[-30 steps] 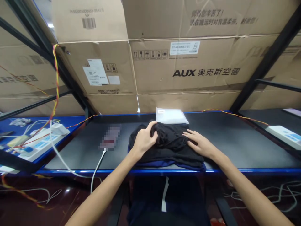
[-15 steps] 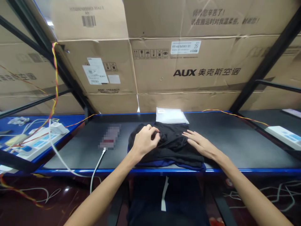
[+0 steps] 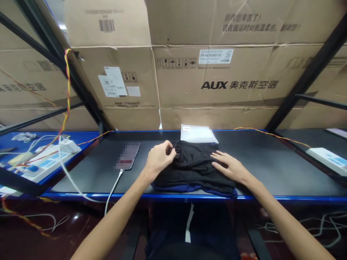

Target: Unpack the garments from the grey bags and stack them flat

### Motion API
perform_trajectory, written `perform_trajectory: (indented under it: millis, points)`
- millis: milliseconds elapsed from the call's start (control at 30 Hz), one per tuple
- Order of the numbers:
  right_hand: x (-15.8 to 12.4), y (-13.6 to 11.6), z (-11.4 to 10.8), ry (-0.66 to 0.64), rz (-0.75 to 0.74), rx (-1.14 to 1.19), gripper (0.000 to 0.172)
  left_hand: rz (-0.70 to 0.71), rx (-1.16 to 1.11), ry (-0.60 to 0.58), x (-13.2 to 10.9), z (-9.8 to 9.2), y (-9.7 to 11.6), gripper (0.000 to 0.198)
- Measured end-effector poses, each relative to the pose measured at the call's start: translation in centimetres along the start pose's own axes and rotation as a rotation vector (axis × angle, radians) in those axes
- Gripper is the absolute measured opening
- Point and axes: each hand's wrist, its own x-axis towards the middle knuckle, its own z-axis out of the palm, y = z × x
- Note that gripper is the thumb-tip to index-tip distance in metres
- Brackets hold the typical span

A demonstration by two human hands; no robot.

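Observation:
A crumpled black garment [image 3: 193,155] lies on the shelf in front of me; its exact kind cannot be made out. Beneath it shows a dark blue cloth [image 3: 179,188] along the front edge. My left hand [image 3: 159,157] pinches the garment's gathered left edge between thumb and fingers. On the other side, my right hand [image 3: 229,166] rests flat on the cloth with its fingers spread. Just behind the garment lies a white plastic packet [image 3: 199,133].
A phone [image 3: 128,156] with a white charging cable [image 3: 114,186] lies to the left. Power strips stand at the left [image 3: 51,162] and right [image 3: 328,159]. A cardboard sheet [image 3: 179,94] backs the black shelf [image 3: 273,162], between dark metal posts.
My left hand has moved left and slightly down, drawing the garment's gathered edge with it. My right hand stays nearly in place. The view has shifted slightly.

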Motion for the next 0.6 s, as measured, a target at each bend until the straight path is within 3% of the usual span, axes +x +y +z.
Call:
perform_trajectory:
  millis: [133,300,467,533,600]
  points:
    - [0.0,0.4,0.2,0.022,-0.015,0.015,0.046,-0.172,0.124,0.004,0.1,-2.1,-3.0,0.014]
    - [-0.1,0.5,0.2,0.034,-0.019,0.027,0.044,-0.299,0.242,-0.169,-0.9,-2.2,-5.9,0.018]
    - [-0.1,0.4,0.1,0.045,-0.034,0.043,0.042,-0.279,0.219,-0.189,-1.5,-1.3,-6.6,0.020]
    - [-0.1,0.5,0.2,0.048,-0.040,0.054,0.042,-0.210,0.195,-0.102,-1.5,-1.3,-6.5,0.016]
    - [-0.1,0.5,0.2,0.060,-0.048,0.066,0.042,-0.047,0.136,0.016,-1.4,-1.4,-6.2,0.016]
